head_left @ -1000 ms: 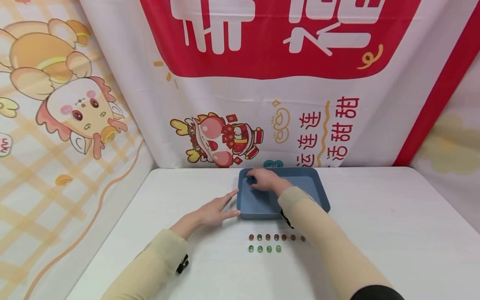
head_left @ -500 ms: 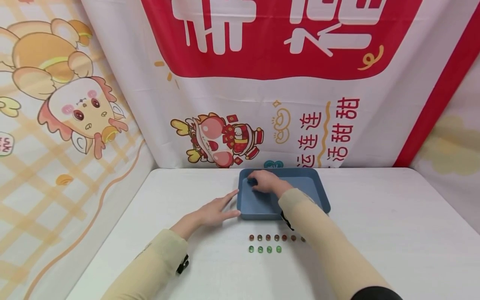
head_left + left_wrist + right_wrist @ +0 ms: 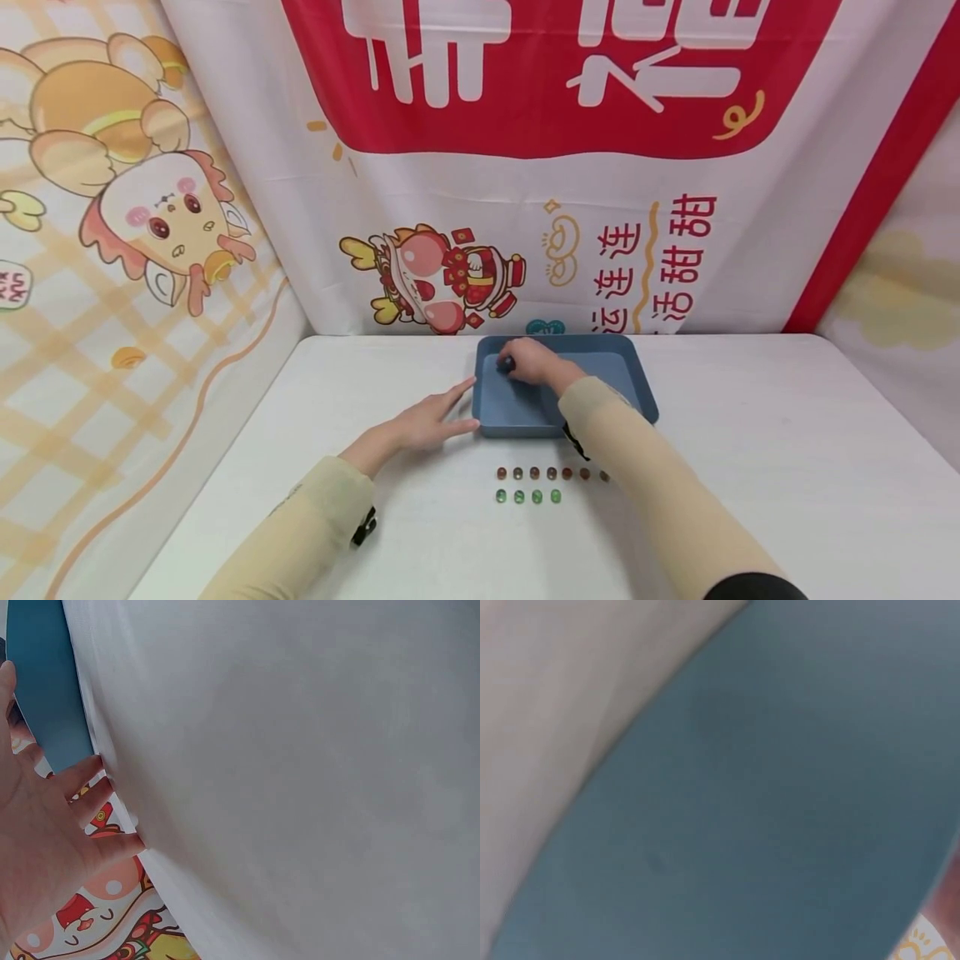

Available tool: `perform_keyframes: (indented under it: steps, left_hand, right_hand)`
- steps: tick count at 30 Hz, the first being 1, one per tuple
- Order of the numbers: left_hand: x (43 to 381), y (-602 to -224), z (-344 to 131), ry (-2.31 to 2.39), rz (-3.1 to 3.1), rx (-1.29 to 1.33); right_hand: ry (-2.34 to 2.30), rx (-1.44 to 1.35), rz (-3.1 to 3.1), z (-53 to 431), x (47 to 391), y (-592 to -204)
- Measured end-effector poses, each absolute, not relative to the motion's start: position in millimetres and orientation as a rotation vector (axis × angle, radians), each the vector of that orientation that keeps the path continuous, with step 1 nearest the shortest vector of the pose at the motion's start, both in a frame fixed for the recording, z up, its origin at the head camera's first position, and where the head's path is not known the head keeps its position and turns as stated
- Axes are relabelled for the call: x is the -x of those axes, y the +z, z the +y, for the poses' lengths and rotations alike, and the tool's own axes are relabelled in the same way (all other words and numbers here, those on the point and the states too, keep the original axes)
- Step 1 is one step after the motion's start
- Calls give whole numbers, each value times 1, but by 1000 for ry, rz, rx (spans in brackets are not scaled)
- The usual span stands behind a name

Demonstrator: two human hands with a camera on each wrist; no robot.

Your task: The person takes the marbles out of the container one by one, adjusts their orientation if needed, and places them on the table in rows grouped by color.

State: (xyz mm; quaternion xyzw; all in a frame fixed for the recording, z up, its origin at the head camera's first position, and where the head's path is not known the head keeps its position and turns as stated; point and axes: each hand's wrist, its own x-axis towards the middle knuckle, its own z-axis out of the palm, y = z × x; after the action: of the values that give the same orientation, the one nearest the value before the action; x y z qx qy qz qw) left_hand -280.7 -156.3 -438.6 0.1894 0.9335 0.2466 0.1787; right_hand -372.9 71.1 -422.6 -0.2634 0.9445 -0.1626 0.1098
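A shallow blue tray (image 3: 611, 379) lies at the back of the white table. Over its left part, my right hand (image 3: 531, 362) pinches a small dark rounded thing (image 3: 507, 364), whose kind I cannot make out. My left hand (image 3: 429, 422) rests just left of the tray, with thumb and fingers spread and their tips at its left side. The left wrist view shows this hand (image 3: 45, 840) beside the tray's blue wall (image 3: 52, 682). Blue tray surface (image 3: 742, 787) fills most of the right wrist view, and only a blurred bit of hand shows at its edge.
In front of the tray, small glass beads lie in two rows: reddish and brownish ones (image 3: 535, 473) behind, green ones (image 3: 537, 497) nearer. The right forearm covers the back row's right end. A printed cloth wall (image 3: 585, 183) rises close behind the tray.
My right hand has shifted slightly to the right and nearer inside the tray. A green spot seen at its fingertips earlier no longer shows; the dark thing shows more clearly. The left hand stays put.
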Motion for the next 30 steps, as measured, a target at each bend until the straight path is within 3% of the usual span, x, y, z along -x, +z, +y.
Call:
perform_keyframes:
  steps: [30]
  left_hand:
    - [279,-438,-154,715,2639,-505]
  right_hand:
    - [-389,797,2820,88,363,-409]
